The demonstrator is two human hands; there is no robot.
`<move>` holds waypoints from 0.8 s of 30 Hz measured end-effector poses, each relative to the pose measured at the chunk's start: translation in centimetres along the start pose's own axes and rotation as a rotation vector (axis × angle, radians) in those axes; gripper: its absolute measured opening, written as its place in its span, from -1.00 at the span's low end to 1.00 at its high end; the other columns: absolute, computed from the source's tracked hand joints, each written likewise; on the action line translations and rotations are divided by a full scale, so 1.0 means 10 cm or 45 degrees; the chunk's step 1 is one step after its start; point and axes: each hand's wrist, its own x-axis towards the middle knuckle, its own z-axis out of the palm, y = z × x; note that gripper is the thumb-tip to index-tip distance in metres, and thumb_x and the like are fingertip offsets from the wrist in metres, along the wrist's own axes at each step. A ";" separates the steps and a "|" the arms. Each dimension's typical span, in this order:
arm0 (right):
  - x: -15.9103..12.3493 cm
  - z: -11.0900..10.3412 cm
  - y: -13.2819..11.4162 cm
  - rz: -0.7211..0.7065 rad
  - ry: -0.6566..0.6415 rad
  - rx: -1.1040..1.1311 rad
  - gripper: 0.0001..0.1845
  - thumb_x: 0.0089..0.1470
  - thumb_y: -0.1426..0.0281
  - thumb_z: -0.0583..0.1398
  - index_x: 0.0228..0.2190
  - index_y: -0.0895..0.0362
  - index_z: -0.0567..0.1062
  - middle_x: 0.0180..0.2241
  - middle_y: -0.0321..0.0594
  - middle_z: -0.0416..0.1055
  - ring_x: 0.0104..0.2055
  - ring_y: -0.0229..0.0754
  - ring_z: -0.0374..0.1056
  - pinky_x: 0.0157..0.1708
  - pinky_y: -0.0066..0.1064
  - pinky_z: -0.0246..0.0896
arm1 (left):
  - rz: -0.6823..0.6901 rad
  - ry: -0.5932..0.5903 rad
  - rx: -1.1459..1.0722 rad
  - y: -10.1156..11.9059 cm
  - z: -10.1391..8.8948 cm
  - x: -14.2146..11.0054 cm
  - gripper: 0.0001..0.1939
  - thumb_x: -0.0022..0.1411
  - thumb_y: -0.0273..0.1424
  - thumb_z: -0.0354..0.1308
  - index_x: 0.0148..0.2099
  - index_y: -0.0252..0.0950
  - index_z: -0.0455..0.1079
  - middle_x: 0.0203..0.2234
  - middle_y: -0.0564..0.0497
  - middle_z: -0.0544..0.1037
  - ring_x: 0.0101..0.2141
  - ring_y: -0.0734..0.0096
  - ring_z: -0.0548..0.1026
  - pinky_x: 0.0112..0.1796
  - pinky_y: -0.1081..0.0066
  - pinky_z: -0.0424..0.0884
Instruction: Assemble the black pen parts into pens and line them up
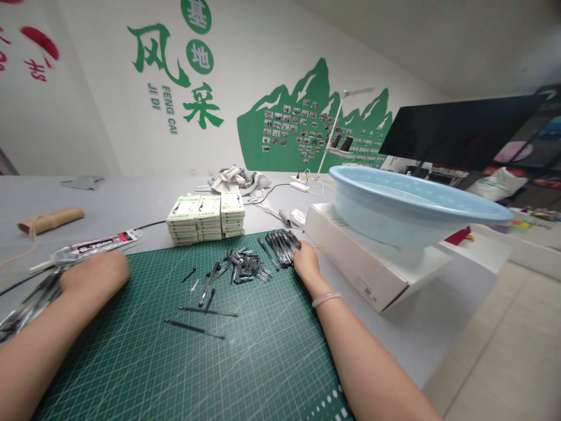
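Observation:
On the left, my left hand (97, 273) reaches down over a heap of dark, slim pen parts in clear plastic (33, 304). Its fingers are hidden behind the back of the hand. My right hand (308, 263) is closed at the right end of a row of black pens (280, 248), its fingers curled around the outermost one. A single pen (268, 254) lies just left of the row. Small clear and black pen caps (249, 266) form a pile in the middle. Nearer to me, two thin refills (195, 328) lie on the green cutting mat (263, 362).
Stacked green-and-white boxes (197, 217) stand behind the mat. At right, a blue basin (394, 216) rests on a white carton (359, 263). A printed plastic packet (99, 245) and a bamboo tube (52, 220) lie left. Cloth (239, 178) and a power strip (299, 186) are farther back.

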 end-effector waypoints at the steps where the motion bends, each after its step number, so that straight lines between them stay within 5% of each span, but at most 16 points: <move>1: 0.01 0.00 0.00 -0.008 -0.008 0.015 -0.62 0.09 0.50 0.11 -0.04 0.26 0.51 -0.05 0.07 0.50 0.01 -0.02 0.41 -0.01 -0.34 0.19 | -0.026 0.005 0.132 0.03 0.00 -0.03 -0.74 -0.12 -0.19 0.17 -0.62 -0.27 0.29 -0.32 -0.32 0.61 -0.05 -0.47 0.42 -0.16 -0.30 0.26; 3: 0.02 -0.01 0.01 -0.012 -0.016 0.041 -0.59 0.09 0.53 0.09 -0.03 0.27 0.51 -0.02 0.05 0.49 0.04 -0.02 0.40 0.02 -0.33 0.19 | -0.047 0.004 0.353 0.09 -0.01 -0.09 -0.76 -0.09 -0.19 0.16 -0.53 -0.28 0.38 -0.18 -0.31 0.60 -0.08 -0.35 0.47 -0.21 -0.10 0.38; 8: 0.02 -0.02 0.00 -0.009 -0.027 0.083 -0.63 0.06 0.55 0.10 -0.12 0.25 0.56 -0.06 0.02 0.52 0.03 -0.01 0.40 0.05 -0.30 0.18 | 0.037 -0.025 0.415 0.19 -0.05 -0.17 -0.68 0.00 -0.11 0.11 -0.46 -0.29 0.43 -0.18 -0.31 0.60 -0.13 -0.30 0.50 -0.27 0.00 0.40; 13: 0.02 -0.03 -0.02 -0.008 -0.028 0.127 -0.67 0.05 0.51 0.13 -0.16 0.28 0.58 -0.10 0.07 0.53 -0.01 0.02 0.42 0.04 -0.27 0.20 | 0.111 -0.082 0.337 0.50 -0.14 -0.25 -0.61 0.00 -0.05 0.13 -0.52 -0.30 0.41 -0.48 -0.17 0.56 -0.33 -0.01 0.47 -0.38 0.31 0.29; 19: -0.09 -0.19 -0.26 -0.109 0.062 0.250 -0.67 0.10 0.50 0.09 -0.14 0.23 0.54 -0.06 -0.01 0.49 0.06 -0.04 0.34 0.14 -0.24 0.10 | 0.143 -0.452 -0.706 1.05 -0.11 -0.63 -0.74 0.06 -0.20 0.23 -0.35 -0.33 0.44 -0.60 0.07 0.42 -0.52 0.43 0.30 -0.47 0.50 0.14; 21: -0.25 -0.25 -0.48 -0.262 0.072 0.547 -0.72 0.12 0.47 0.10 -0.16 0.19 0.53 -0.07 -0.03 0.48 0.06 -0.05 0.33 0.15 -0.21 0.11 | 0.134 -0.609 -1.070 1.19 -0.03 -0.76 -0.73 0.05 -0.23 0.28 -0.30 -0.32 0.41 -0.54 0.08 0.42 -0.51 0.47 0.31 -0.47 0.52 0.16; 24: -0.63 -0.28 -0.84 -0.358 -0.458 1.159 -0.74 0.14 0.36 0.15 -0.11 0.11 0.47 -0.15 -0.12 0.50 -0.10 -0.13 0.42 -0.03 -0.24 0.30 | 0.140 -0.728 -1.371 1.36 0.15 -0.95 -0.71 0.01 -0.28 0.35 -0.26 -0.30 0.39 -0.51 0.08 0.43 -0.50 0.48 0.36 -0.48 0.52 0.21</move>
